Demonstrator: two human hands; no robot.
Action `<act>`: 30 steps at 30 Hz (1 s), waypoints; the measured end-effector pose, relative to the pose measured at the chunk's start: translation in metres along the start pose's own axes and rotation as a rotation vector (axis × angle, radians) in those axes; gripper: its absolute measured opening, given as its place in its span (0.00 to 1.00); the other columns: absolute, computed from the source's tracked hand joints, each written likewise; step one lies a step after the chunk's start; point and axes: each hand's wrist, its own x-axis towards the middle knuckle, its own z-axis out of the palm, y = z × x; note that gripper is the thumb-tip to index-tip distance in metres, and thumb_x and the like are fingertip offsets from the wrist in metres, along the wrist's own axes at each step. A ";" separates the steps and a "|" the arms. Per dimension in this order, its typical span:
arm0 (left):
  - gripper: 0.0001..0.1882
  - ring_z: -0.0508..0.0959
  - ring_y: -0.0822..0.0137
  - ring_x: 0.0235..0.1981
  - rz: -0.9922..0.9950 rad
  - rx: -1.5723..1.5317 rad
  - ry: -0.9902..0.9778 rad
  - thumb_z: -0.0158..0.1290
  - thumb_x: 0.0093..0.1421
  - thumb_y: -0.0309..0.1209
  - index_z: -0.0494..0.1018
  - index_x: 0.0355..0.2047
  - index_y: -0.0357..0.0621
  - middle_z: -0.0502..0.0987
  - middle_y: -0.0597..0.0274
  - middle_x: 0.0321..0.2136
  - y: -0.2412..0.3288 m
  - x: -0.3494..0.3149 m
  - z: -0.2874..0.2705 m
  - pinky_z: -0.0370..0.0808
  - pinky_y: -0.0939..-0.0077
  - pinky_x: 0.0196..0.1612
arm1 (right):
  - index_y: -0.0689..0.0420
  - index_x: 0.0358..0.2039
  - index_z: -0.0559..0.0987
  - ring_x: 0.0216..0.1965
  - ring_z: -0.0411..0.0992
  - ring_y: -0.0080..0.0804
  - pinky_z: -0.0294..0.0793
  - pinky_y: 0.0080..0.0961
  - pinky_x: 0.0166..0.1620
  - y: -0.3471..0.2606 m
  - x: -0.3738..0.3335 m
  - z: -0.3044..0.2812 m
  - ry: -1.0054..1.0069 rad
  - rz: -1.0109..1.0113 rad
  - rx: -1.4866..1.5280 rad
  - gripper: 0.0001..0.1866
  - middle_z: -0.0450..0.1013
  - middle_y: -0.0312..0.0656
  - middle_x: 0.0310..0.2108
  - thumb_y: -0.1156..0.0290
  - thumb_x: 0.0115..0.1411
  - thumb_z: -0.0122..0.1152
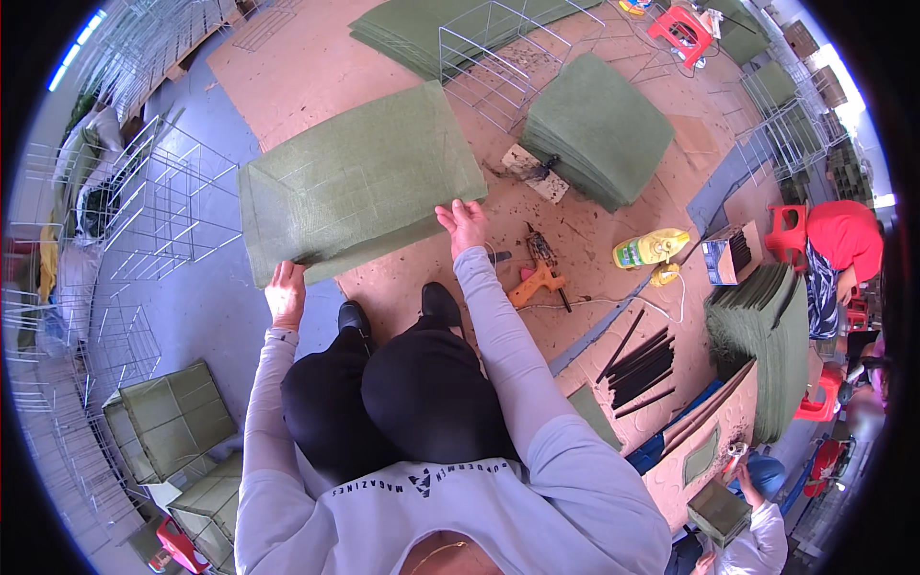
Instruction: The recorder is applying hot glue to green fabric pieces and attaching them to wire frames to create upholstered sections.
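Note:
A large green fabric sheet (359, 168) spreads in front of me, with the lines of a wire frame faintly showing through it. My left hand (286, 293) pinches its near left corner. At the near right corner, the fingers of my right hand (464, 226) are closed on the edge. To the right of my right hand an orange glue gun (540, 278) with a dark, smeared nozzle lies on brown cardboard (402, 278). A stack of green sheets (604, 125) stands beyond it, beside a small stained board (535, 174).
Bare wire frames (182, 192) crowd the left. A yellow bottle (652, 249), black glue sticks (640, 369) and another green stack (767, 335) lie to the right. Green-covered boxes (172, 422) sit lower left. Two people, one in a red top (843, 235), one in white (757, 537), work at right.

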 end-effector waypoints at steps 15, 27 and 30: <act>0.05 0.71 0.61 0.27 0.055 0.034 -0.155 0.49 0.46 0.25 0.63 0.20 0.43 0.63 0.61 0.22 0.012 0.018 -0.021 0.72 0.67 0.26 | 0.56 0.29 0.66 0.34 0.76 0.41 0.80 0.27 0.37 -0.002 0.000 -0.006 -0.047 0.090 0.111 0.04 0.70 0.36 0.29 0.76 0.60 0.51; 0.45 0.48 0.60 0.64 0.424 -0.110 -0.321 0.58 0.46 0.43 0.49 0.61 0.43 0.49 0.56 0.62 0.077 0.122 0.008 0.47 0.57 0.64 | 0.59 0.33 0.67 0.32 0.76 0.40 0.80 0.26 0.35 -0.001 0.003 0.000 -0.039 0.089 0.086 0.03 0.69 0.38 0.30 0.75 0.61 0.50; 0.34 0.52 0.59 0.63 0.452 -0.157 -0.285 0.49 0.51 0.34 0.54 0.59 0.42 0.54 0.58 0.61 0.078 0.114 0.022 0.51 0.61 0.63 | 0.58 0.32 0.67 0.33 0.76 0.39 0.80 0.25 0.35 0.000 0.004 -0.005 -0.038 0.097 0.080 0.03 0.70 0.36 0.30 0.75 0.60 0.51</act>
